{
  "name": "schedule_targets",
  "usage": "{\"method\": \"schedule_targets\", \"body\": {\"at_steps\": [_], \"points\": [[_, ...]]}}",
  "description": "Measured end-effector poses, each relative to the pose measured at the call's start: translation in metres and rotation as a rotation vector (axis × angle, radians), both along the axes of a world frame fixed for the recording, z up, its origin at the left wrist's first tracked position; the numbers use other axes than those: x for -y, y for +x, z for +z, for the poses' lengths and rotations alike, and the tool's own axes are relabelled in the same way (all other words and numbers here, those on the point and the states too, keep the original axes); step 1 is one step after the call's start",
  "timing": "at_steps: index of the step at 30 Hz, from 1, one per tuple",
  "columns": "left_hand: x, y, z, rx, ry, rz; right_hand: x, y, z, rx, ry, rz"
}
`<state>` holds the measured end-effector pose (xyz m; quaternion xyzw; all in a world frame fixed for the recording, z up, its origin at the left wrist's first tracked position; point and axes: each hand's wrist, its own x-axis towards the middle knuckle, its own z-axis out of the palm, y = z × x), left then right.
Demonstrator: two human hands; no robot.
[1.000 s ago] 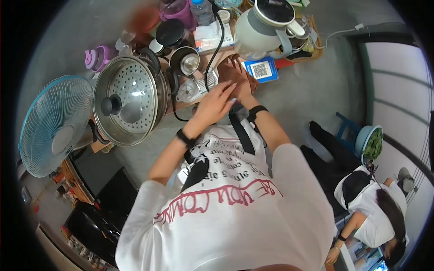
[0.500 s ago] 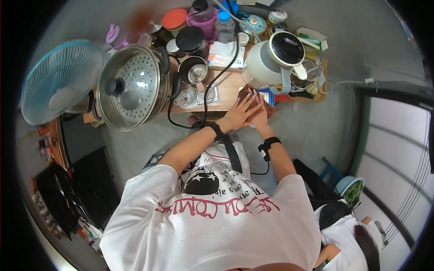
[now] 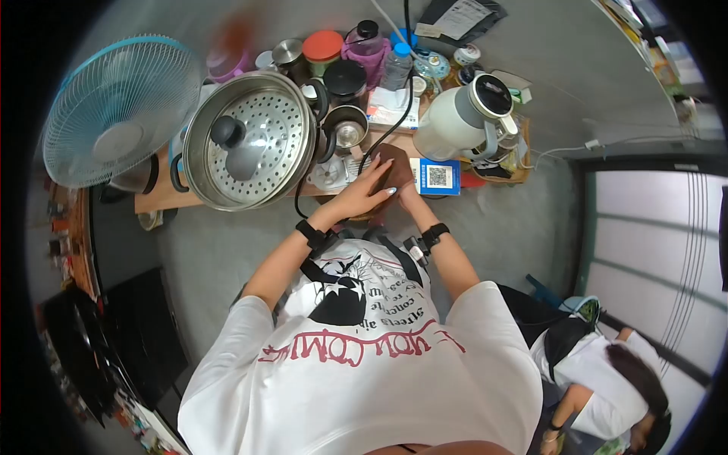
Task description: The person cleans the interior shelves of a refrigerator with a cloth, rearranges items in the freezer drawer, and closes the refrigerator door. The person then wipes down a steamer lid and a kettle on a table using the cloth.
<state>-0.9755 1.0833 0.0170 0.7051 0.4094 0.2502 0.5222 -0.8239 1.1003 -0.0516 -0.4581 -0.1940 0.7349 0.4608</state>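
A brown, wrinkled piece of cloth or leather (image 3: 392, 165) lies at the front edge of the wooden table (image 3: 171, 199). Resting on its left part is my left hand (image 3: 365, 189), fingers spread and pointing away from me. My right hand (image 3: 409, 199) is at the brown piece's right edge, its fingers mostly hidden beneath or behind it. Just right of the brown piece is a blue card with a QR code (image 3: 440, 177). A black cable (image 3: 400, 121) runs down past the left hand, and a metal cup (image 3: 347, 130) stands behind it.
Left on the table stands a large steamer pot (image 3: 254, 144), beside a blue fan (image 3: 121, 106). Jars, a water bottle (image 3: 396, 67), tissues (image 3: 390, 108) and a white kettle (image 3: 455, 121) line the back. Another person (image 3: 607, 379) is at the lower right.
Both hands and the brown piece have shifted left along the table edge, uncovering the blue card. The left hand's fingers have spread apart. The camera view has also shifted.
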Motion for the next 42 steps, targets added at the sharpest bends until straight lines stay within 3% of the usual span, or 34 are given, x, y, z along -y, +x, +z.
{"method": "schedule_targets", "body": {"at_steps": [3, 5, 8, 10, 12, 15, 17, 19, 20, 21, 22, 23, 24, 25, 26, 28, 33, 42], "points": [[0.007, 0.006, -0.023, 0.087, 0.042, -0.123, 0.030, 0.040, 0.017, 0.094, -0.018, -0.145], [0.017, 0.014, -0.009, 0.124, 0.073, -0.159, 0.057, 0.063, 0.038, 0.178, -0.007, -0.252], [0.028, 0.020, -0.008, 0.124, -0.260, -0.289, 0.099, 0.166, -0.046, 0.280, 0.280, -0.274], [0.028, 0.024, -0.020, 0.154, -0.197, -0.320, 0.090, 0.107, 0.099, 0.349, 0.305, -0.559], [0.032, 0.023, -0.021, 0.179, -0.085, -0.295, 0.088, 0.143, 0.098, 0.437, 0.435, -0.548], [0.014, 0.008, 0.037, 0.150, 0.109, -0.170, 0.039, 0.161, 0.095, 0.364, 0.525, -0.757], [-0.015, -0.016, 0.104, -0.028, 0.437, -0.038, -0.002, 0.192, 0.067, 1.130, 0.767, -0.278], [-0.035, -0.045, 0.169, -0.028, 0.595, 0.202, -0.002, 0.145, 0.132, 0.751, 0.575, -0.303], [-0.029, -0.115, 0.121, -0.335, 0.610, 0.483, -0.009, 0.135, 0.164, 0.989, 0.450, -0.142], [-0.029, -0.130, 0.171, -0.253, 0.756, 0.585, -0.017, 0.133, 0.174, 1.215, 0.322, 0.044], [-0.031, -0.105, 0.241, 0.080, 0.939, 0.495, -0.021, 0.131, 0.153, 1.391, 0.648, -0.168], [-0.030, -0.095, 0.276, 0.273, 1.059, 0.431, -0.026, 0.138, 0.127, 1.538, 0.979, -0.373], [-0.027, -0.086, 0.299, 0.377, 1.139, 0.384, -0.048, 0.172, 0.071, 1.342, 0.895, -0.355], [-0.024, -0.079, 0.313, 0.418, 1.169, 0.363, -0.042, 0.184, 0.051, 1.150, 0.791, -0.334], [-0.019, -0.067, 0.319, 0.425, 1.172, 0.345, -0.041, 0.197, 0.033, 1.171, 0.728, -0.283], [-0.023, -0.043, 0.337, 0.405, 1.170, 0.346, -0.035, 0.196, 0.075, 1.230, 0.758, -0.237], [-0.011, -0.013, 0.363, 0.329, 1.206, 0.428, -0.060, 0.208, 0.113, 1.244, 0.935, -0.209], [-0.002, 0.022, 0.368, 0.281, 1.274, 0.493, -0.095, 0.171, 0.136, 1.339, 1.181, -0.246]]}}
